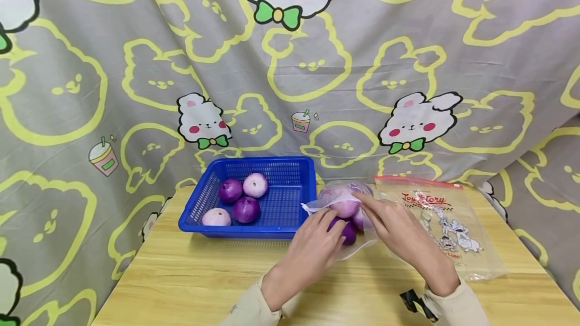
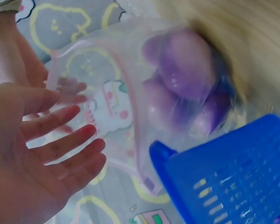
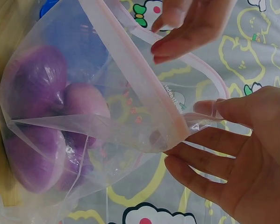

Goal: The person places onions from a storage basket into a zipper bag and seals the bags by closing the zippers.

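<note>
Clear bag (image 1: 337,200), head view: on the table (image 1: 181,286), between the blue basket (image 1: 272,229) and the printed bag (image 1: 444,230), beneath both hands; thin, limp film, likely light and slippery, apt to fold wherever nothing supports it.
Bagged onions (image 1: 347,234), head view: inside that film; probably firm and fairly heavy together, so their weight should anchor the bottom and drag on a lifted edge.
Basket onions (image 1: 246,210), head view: four, loose in the blue basket; smooth, papery skins may slip or flake, so each is best cupped round its middle.
Left hand (image 1: 317,245), head view: over the near side of the clear bag, fingertips partly hidden; from here I cannot tell whether they grip.
Rim (image 2: 136,112), left wrist view: a soft, gaping loop, apparently stiffer than the film and the surest place to take hold.
Left-hand fingers (image 2: 72,144), left wrist view: extended and slightly spread, closed round nothing; contact with the film is unclear.
Right hand (image 3: 252,163), right wrist view: thumb and fingers pinch a corner of the rim; good for controlling the mouth, I judge, but weak for lifting, where a palm underneath would spare the film.
</note>
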Demonstrator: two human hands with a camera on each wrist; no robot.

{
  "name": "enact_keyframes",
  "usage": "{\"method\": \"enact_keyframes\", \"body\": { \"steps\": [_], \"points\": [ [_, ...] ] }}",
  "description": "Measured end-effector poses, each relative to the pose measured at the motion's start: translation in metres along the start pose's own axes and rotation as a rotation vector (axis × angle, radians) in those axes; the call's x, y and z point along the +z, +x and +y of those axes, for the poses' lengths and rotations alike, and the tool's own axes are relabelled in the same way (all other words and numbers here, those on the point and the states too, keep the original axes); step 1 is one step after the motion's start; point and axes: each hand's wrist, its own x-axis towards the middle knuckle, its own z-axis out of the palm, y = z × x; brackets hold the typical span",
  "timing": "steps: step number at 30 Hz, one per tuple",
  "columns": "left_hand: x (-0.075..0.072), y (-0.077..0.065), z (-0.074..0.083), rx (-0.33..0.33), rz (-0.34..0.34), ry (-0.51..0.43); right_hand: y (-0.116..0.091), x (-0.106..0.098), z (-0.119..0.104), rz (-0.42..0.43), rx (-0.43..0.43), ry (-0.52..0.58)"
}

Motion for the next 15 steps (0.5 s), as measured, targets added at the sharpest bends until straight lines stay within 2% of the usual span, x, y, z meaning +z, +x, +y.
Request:
{"method": "enact_keyframes", "body": {
  "steps": [9,15],
  "points": [
    [-0.021,-0.009,-0.014,-0.037,0.067,-0.116,0.0,0.001,-0.001,-0.005,-0.002,0.005],
    [-0.027,-0.011,-0.027,-0.062,0.132,-0.159,0.0,0.0,-0.001,-0.001,-0.001,0.008]
  ]
}}
